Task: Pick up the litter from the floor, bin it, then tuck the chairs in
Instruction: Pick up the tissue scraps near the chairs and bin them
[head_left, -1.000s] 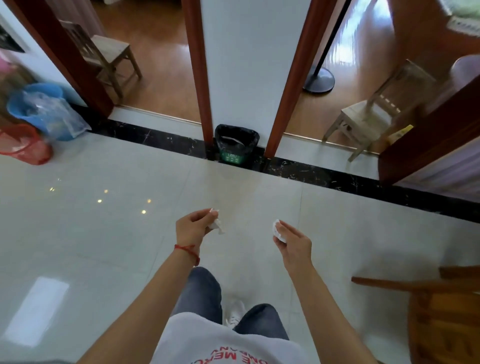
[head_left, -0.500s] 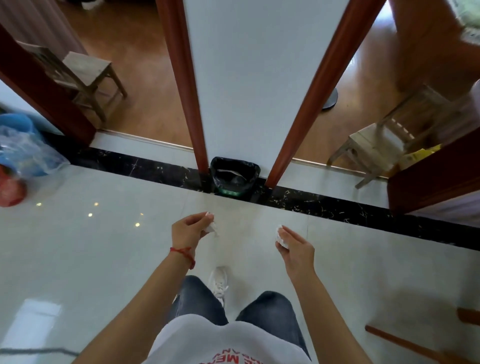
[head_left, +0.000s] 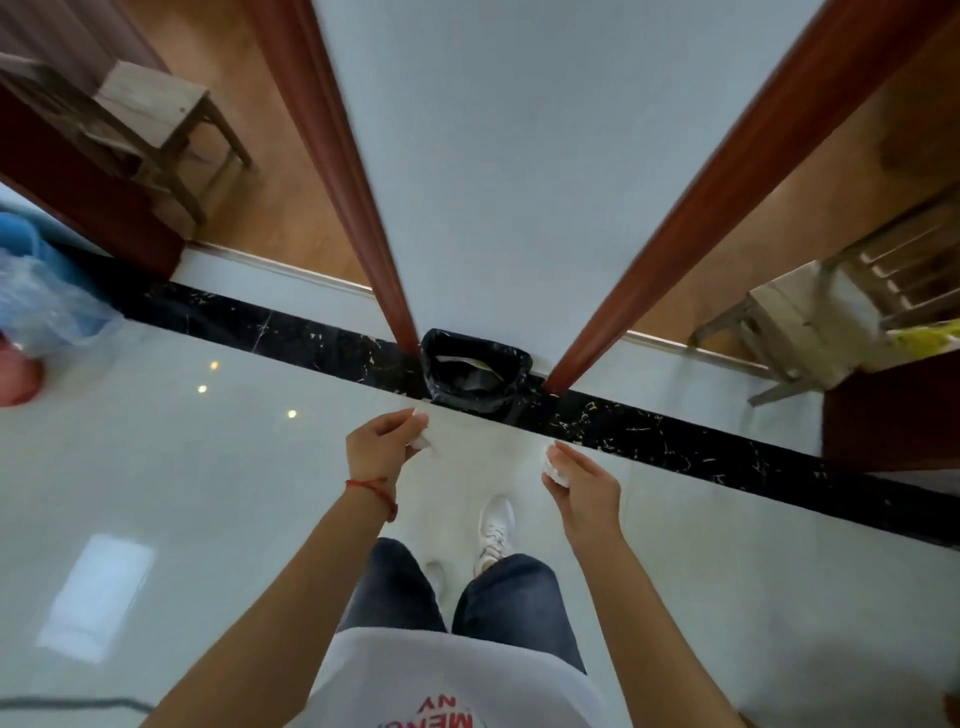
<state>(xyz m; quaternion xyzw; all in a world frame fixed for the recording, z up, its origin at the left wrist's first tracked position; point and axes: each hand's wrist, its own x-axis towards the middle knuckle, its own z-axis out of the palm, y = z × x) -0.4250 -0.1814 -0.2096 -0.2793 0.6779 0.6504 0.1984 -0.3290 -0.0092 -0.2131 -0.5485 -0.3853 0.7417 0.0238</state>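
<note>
1. Your left hand (head_left: 382, 448) pinches a small white scrap of litter (head_left: 420, 441) between thumb and fingertips; your right hand (head_left: 582, 486) is closed on a second crumpled white piece (head_left: 551, 467).
2. Expect both pieces to be light, soft and crushable. A fingertip pinch should hold them; there is no fragile part to protect.
3. Both hands hover over the tiled floor (head_left: 208, 493), just short of the bin (head_left: 475, 371).
4. The bin, lined in black, stands against the wall between two door frames. Light paper may drift, so release low over the opening.
5. The chairs (head_left: 156, 119) beyond remain untucked.
</note>
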